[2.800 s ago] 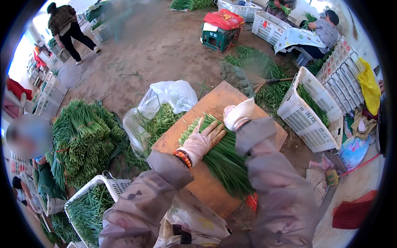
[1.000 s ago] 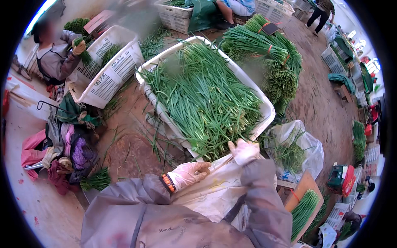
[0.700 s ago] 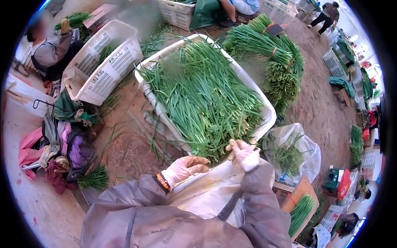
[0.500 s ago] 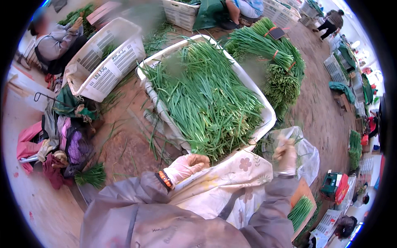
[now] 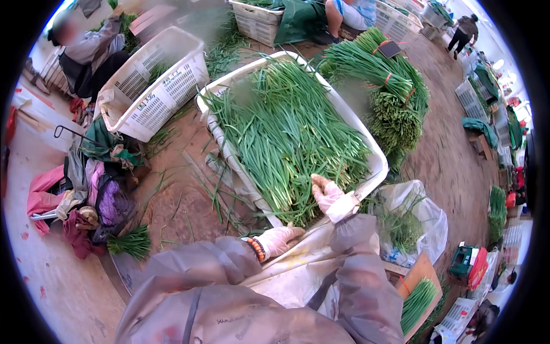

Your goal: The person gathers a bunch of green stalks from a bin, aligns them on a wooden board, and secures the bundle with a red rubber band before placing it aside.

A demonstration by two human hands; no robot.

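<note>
A white plastic crate (image 5: 373,157) lined along its left side holds loose long green stems with pale ends (image 5: 275,126). My gloved right hand (image 5: 327,196) reaches over its near right corner onto the pale stem ends, fingers bent and slightly apart, with nothing visibly held. My gloved left hand (image 5: 281,241), with orange beads at the wrist, is lower and to the left, at the crate's near edge on a pale cloth (image 5: 286,264); its fingers are curled and what they hold is hidden.
A stack of bundled greens (image 5: 389,114) stands behind-right, a clear bag (image 5: 418,223) and board (image 5: 427,266) with greens at right. Another white crate (image 5: 166,100), a seated worker (image 5: 86,54) and a clothing pile (image 5: 91,200) are left. A person (image 5: 463,34) walks far right.
The view has turned from the board to the crate. My right hand, out to the right half a second ago, has moved up and left onto the stems. The far walker has moved away.
</note>
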